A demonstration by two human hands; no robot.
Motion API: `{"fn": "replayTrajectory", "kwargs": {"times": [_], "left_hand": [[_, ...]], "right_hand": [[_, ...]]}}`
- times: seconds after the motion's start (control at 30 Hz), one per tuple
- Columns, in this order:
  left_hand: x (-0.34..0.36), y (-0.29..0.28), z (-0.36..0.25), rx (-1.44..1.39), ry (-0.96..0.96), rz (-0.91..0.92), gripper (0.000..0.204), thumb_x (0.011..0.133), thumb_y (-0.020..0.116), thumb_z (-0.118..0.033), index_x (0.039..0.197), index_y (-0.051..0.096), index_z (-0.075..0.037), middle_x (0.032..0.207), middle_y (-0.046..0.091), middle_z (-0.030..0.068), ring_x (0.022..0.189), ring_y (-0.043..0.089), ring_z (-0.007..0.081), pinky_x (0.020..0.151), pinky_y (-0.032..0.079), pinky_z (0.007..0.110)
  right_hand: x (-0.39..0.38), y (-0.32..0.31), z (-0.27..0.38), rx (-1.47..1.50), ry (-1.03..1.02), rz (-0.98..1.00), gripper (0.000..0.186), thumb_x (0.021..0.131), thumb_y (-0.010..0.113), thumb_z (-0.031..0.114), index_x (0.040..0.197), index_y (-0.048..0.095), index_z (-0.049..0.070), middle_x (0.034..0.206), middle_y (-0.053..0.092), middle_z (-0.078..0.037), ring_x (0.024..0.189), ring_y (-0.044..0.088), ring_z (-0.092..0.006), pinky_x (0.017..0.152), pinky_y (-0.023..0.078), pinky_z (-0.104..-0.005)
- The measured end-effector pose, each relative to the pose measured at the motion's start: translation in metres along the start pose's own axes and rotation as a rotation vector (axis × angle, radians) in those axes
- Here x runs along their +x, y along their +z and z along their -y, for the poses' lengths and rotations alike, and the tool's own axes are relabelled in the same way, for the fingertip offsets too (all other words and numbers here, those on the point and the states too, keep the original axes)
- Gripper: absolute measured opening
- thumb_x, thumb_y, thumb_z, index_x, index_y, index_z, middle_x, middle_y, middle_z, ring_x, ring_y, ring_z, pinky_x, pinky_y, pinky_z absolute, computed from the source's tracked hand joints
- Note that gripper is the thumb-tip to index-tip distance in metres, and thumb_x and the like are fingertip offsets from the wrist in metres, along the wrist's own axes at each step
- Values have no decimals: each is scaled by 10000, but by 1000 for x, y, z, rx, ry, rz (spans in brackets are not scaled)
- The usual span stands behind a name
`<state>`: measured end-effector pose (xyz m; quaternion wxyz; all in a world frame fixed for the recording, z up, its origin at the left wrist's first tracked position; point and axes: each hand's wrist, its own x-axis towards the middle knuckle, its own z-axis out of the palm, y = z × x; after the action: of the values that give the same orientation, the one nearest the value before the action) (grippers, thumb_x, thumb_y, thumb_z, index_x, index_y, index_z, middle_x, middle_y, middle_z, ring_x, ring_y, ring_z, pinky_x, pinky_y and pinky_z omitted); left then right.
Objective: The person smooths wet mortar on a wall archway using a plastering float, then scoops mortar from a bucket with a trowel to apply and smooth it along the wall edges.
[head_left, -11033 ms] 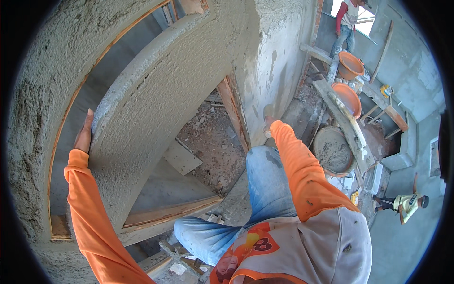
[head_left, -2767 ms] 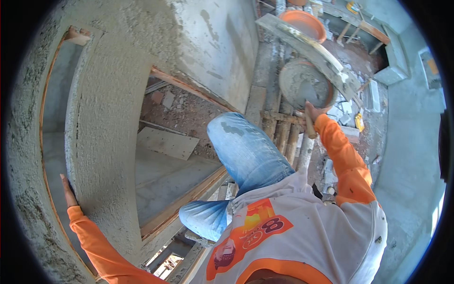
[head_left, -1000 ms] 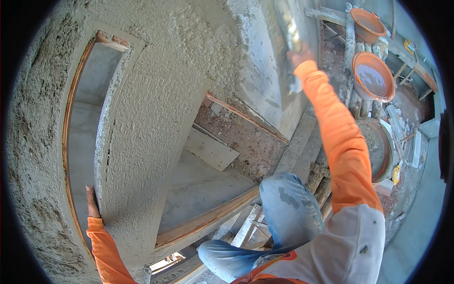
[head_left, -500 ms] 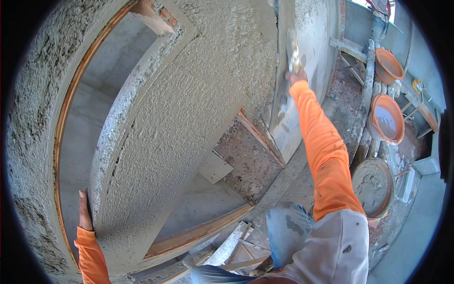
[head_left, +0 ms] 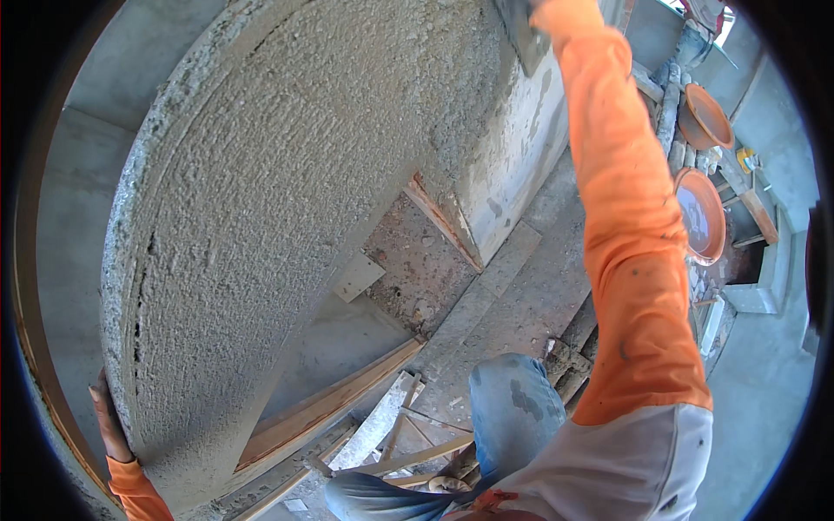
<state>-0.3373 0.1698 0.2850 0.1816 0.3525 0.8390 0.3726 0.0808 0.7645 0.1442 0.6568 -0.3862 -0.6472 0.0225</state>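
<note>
A rough, grey, freshly plastered wall strip [head_left: 252,200] curves through the middle of the view, between two wood-edged openings. My left hand [head_left: 110,421] lies along its left edge near the bottom, fingers stretched out against the side. At the top, my right hand [head_left: 546,10] is closed on a flat grey board-like tool [head_left: 521,39]; the frame's edge cuts off part of both. The tool is against the wall, where rough plaster meets a smoother pale stretch [head_left: 521,148]. My orange right sleeve spans the right of the view.
Two orange basins, one [head_left: 705,117] behind one [head_left: 700,217] holding water, stand on planks at right. Wood offcuts [head_left: 382,425] lie near my knees. A wooden sill [head_left: 330,399] edges the lower opening. Another person [head_left: 695,35] is at the far top right.
My right hand has moved up and away along the wall with the tool. The whole view has shifted, and my right arm now hides the mortar tub. My left hand stays on the wall edge.
</note>
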Motion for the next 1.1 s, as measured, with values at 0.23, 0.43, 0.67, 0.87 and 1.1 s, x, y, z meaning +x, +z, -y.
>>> {"fn": "replayTrajectory", "kwargs": {"times": [0.23, 0.43, 0.67, 0.87, 1.1], "left_hand": [[-4, 6, -12, 32, 39, 84, 775, 890, 283, -588, 1323, 311, 54, 1335, 367, 148, 1234, 333, 239, 1045, 195, 322], [-1, 12, 0, 80, 28, -79, 789, 880, 284, -610, 1281, 371, 64, 1290, 412, 143, 1203, 356, 230, 1038, 192, 311], [-9, 24, -23, 87, 9, -48, 771, 886, 271, -601, 1277, 385, 53, 1280, 424, 137, 1193, 369, 227, 1032, 201, 305], [-5, 3, -7, -9, -32, -35, 839, 867, 293, -621, 1334, 272, 76, 1365, 318, 170, 1275, 277, 250, 1062, 153, 325], [-5, 7, -10, 22, 0, -48, 835, 869, 289, -618, 1332, 278, 76, 1363, 322, 171, 1277, 276, 253, 1062, 152, 324]], "right_hand": [[-201, 11, -58, 92, 343, 176, 467, 684, 615, 172, 1099, 434, 54, 972, 580, -216, 898, 564, -386, 780, 460, -390], [-378, 23, -54, 157, 823, 361, 551, 681, 611, 90, 1187, 395, 65, 996, 590, -158, 951, 580, -309, 819, 450, -347], [-89, 2, 13, 174, 365, 237, 521, 723, 676, 147, 1165, 418, 48, 916, 604, -160, 777, 594, -264, 658, 485, -350], [109, 4, 38, -518, 75, 419, 544, 697, 617, 244, 1176, 474, 29, 1027, 578, -245, 981, 556, -388, 830, 455, -414], [-181, -5, 8, 33, 448, 331, 541, 688, 606, 77, 1166, 355, 43, 912, 594, -229, 863, 584, -396, 762, 479, -402]]}}
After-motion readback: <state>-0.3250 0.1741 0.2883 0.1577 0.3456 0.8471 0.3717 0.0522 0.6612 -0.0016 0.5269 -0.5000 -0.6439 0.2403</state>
